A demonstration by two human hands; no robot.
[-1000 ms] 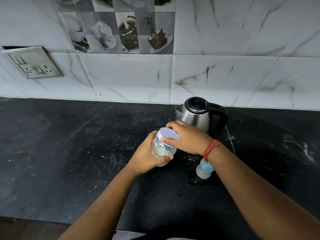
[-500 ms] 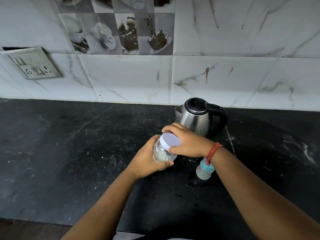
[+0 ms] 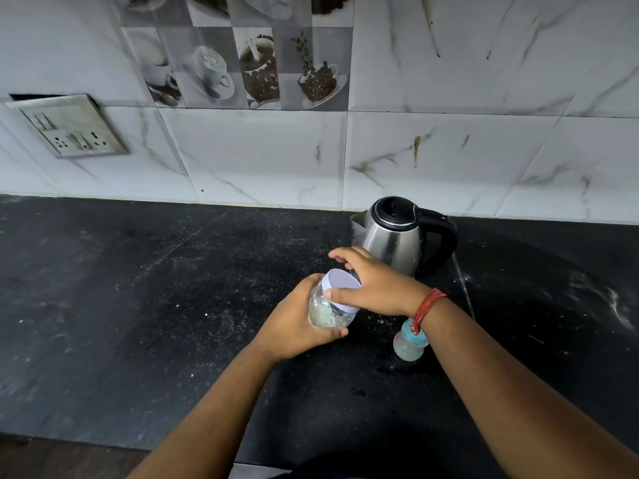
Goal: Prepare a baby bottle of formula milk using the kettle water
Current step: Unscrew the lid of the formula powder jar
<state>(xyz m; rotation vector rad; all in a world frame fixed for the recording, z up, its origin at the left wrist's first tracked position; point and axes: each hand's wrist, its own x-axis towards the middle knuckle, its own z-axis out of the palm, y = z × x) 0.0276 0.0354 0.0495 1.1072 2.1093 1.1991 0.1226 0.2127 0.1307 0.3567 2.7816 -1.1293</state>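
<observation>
Two hands on one jar (image 3: 326, 314): right hand (image 3: 375, 288) curls fingers round the white lid (image 3: 340, 288), likely to unscrew it; left hand (image 3: 297, 321) wraps the tilted body, steadying it. Baby bottle (image 3: 409, 344) stands just right, under the wrist; kettle (image 3: 397, 235) beyond, far side of the counter (image 3: 138, 305).

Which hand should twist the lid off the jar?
The right hand, probably. Its fingers already curl round the lid, while the left hand grips the jar body and can hold it steady.
</observation>
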